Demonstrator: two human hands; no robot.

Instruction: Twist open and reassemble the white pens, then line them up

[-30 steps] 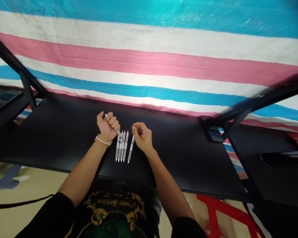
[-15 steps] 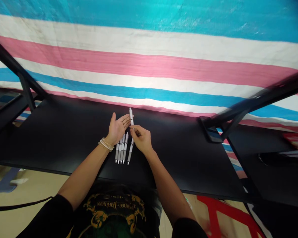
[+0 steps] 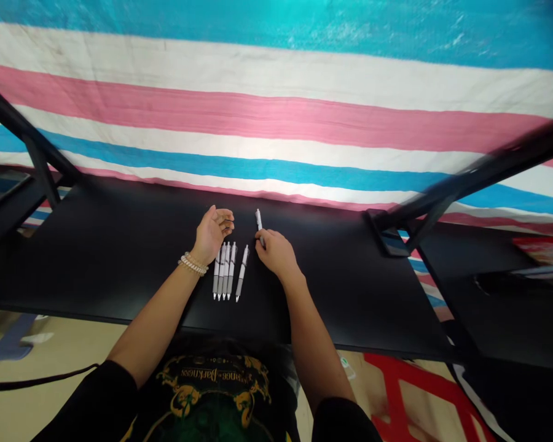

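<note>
A big cloth [image 3: 276, 116] with blue, white and pink stripes hangs behind a black bench [image 3: 350, 294]. A black shirt [image 3: 214, 399] with gold print shows at the bottom of the view, and two bare arms reach out from it over the bench.

The left hand [image 3: 212, 232] is open. Its palm faces up, its fingers curl just a little, and it holds nothing. A pale bracelet [image 3: 193, 264] sits around that wrist.

The right hand [image 3: 276, 253] is closed at the low end of a white pen [image 3: 258, 221] and seems to pinch it. The fingers hide the lower part of this pen, so I cannot see its tip. The top end sticks out past the fingers and points away from the person. The pen's long side runs almost straight ahead, with a small lean. The right hand is by far the nearer hand to it, and the left hand is well apart from it.

Four pens [image 3: 224, 270] lie side by side on the bench, close together, with their tips toward the person. A fifth pen [image 3: 242, 273] lies just beside them, with a small tilt. It sits between the four pens and the right hand. The left hand is just past the top of the four pens.
</note>
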